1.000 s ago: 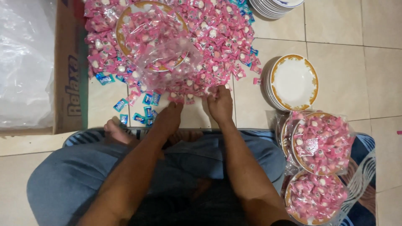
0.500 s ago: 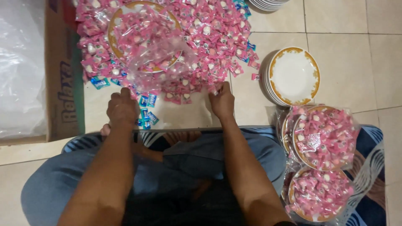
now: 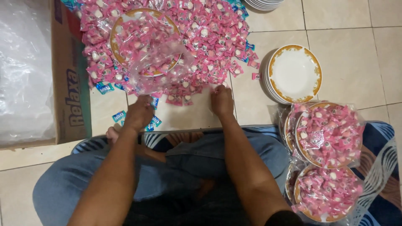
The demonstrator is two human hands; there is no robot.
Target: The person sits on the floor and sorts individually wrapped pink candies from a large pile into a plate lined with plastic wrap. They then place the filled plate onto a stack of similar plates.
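While both hands touch glossy pink candies, crinkly wrap.

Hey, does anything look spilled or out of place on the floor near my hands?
Yes. A few blue-wrapped candies lie loose on the tile beside your left hand, apart from the big pink candy pile. One pink candy has also strayed toward the stack of white plates. Your right hand rests at the pile's edge.
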